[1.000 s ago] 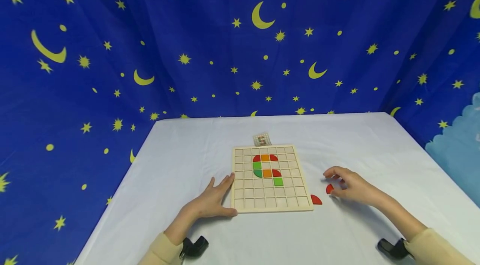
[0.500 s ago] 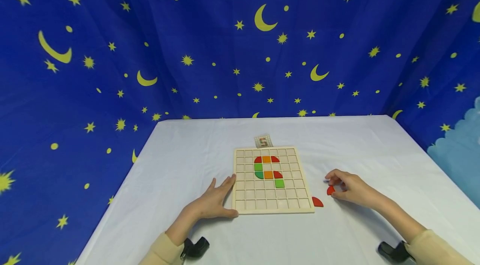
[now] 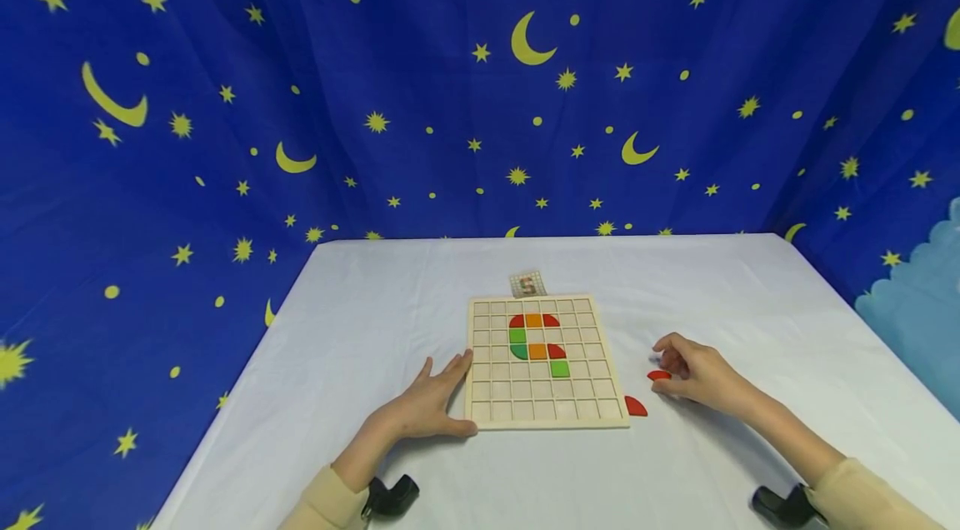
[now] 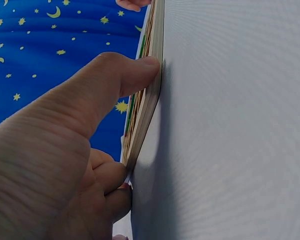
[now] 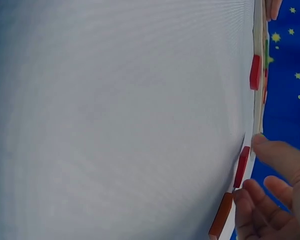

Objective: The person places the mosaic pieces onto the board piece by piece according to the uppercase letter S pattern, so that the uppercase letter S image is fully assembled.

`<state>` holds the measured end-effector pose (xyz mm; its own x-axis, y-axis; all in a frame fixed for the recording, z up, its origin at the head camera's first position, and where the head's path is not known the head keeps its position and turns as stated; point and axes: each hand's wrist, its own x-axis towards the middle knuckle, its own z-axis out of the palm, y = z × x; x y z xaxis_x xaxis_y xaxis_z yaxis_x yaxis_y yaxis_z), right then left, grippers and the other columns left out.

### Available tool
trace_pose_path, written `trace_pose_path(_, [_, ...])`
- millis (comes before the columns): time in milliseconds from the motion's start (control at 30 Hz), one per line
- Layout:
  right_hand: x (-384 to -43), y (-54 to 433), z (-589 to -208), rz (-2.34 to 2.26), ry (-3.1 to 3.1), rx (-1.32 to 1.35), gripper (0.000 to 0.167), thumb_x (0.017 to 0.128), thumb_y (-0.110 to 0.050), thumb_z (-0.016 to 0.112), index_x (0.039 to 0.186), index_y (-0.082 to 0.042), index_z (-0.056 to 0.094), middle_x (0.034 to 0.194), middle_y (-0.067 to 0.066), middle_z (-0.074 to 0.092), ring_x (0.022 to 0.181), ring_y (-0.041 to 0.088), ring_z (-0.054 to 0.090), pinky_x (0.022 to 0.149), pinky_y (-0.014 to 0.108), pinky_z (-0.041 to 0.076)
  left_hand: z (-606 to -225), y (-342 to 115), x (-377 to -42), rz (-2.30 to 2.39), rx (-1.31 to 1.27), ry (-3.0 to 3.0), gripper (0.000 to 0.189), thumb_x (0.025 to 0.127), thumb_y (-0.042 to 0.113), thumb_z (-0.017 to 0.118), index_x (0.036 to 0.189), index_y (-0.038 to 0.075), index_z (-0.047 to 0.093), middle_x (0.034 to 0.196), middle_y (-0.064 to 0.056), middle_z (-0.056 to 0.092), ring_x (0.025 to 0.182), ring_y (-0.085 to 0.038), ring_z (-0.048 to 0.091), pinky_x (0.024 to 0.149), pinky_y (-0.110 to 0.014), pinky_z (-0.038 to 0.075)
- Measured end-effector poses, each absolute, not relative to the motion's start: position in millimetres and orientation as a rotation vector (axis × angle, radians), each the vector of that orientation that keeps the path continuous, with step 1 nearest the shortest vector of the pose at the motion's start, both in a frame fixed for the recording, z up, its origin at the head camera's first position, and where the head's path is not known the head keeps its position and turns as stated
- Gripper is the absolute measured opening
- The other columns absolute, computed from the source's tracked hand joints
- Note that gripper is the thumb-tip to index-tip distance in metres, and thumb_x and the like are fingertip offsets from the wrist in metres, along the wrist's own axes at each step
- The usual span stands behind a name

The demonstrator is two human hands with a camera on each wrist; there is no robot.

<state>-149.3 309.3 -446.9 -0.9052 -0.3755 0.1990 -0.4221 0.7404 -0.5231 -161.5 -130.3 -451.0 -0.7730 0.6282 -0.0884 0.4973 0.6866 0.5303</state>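
Note:
A square wooden grid board [image 3: 517, 411] carries red, orange and green tiles in a curved S-like shape. My left hand [image 3: 427, 405] rests at its left edge, fingers spread and fairly straight; in the left wrist view the thumb [image 4: 135, 75] touches the board's side. To the right of the board, my right hand [image 3: 701, 373] has curled fingers and holds a red rounded tile [image 3: 658, 376] low at the table, between thumb and fingertips. Another red quarter-circle tile [image 3: 635, 406] lies against the board's lower right edge.
A small pattern card [image 3: 527, 284] with an S design lies just behind the board. In the right wrist view an orange-brown tile [image 5: 221, 217] lies near the fingertips, hidden in the head view. A white cloth [image 3: 390, 288] covers the table; a blue starry curtain [image 3: 450, 80] hangs behind.
The red tile at my right fingertips has turned, its rounded side now facing away, and shifted slightly left. My left hand stays at the board. The head view has tilted slightly.

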Motion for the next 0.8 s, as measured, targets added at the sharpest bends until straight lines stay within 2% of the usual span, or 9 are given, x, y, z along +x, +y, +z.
trace_pose_path(133, [-147.9,309.2,-446.6,0.920,-2.877,0.650,0.046,0.073,-0.016,0.082,0.110,-0.004,0.057,0.092,-0.003,0.059,0.080,0.012,0.058,0.067,0.025,0.051,-450.8,-130.2,-160.9,0.715,0.896,2.636,0.110,0.072,0.049,0.076,0.148,-0.005,0.017,0.150,-0.023,0.024,0.139,-0.031,0.024,0.110,-0.057,0.001])
trace_pose_path(267, [-147.8,309.3,-446.3,0.933,-2.917,0.661,0.044,0.073,-0.010,0.080,0.110,-0.004,0.056,0.097,0.000,0.059,0.081,0.013,0.058,0.065,0.024,0.050,-450.1,-130.2,-160.5,0.722,0.893,2.633,0.110,0.072,0.049,0.076,0.148,-0.005,0.017,0.150,-0.023,0.024,0.139,-0.031,0.023,0.110,-0.057,0.001])
trace_pose_path(433, [-147.2,307.8,-447.0,0.927,-2.920,0.641,0.042,0.074,-0.008,0.079,0.109,-0.004,0.057,0.098,0.003,0.059,0.072,0.007,0.054,0.060,0.022,0.048,-450.5,-130.0,-159.9,0.716,0.887,2.630,0.110,0.073,0.050,0.075,0.149,-0.004,0.016,0.151,-0.022,0.023,0.139,-0.030,0.023,0.110,-0.056,0.000])
trace_pose_path(567, [-146.6,306.2,-446.3,0.944,-2.919,0.628,0.042,0.075,-0.014,0.079,0.109,-0.003,0.057,0.098,0.005,0.059,0.063,0.003,0.048,0.055,0.021,0.045,-450.6,-130.1,-159.6,0.716,0.887,2.630,0.111,0.072,0.050,0.076,0.148,-0.004,0.016,0.150,-0.023,0.023,0.139,-0.031,0.023,0.110,-0.056,0.001])
trace_pose_path(800, [-146.7,304.9,-444.2,1.027,-2.930,0.674,0.045,0.075,-0.016,0.080,0.112,-0.004,0.057,0.103,0.006,0.060,0.064,0.005,0.050,0.056,0.022,0.046,-450.2,-129.8,-160.3,0.714,0.888,2.638,0.110,0.072,0.049,0.076,0.148,-0.004,0.017,0.150,-0.023,0.023,0.139,-0.031,0.023,0.110,-0.056,0.001])
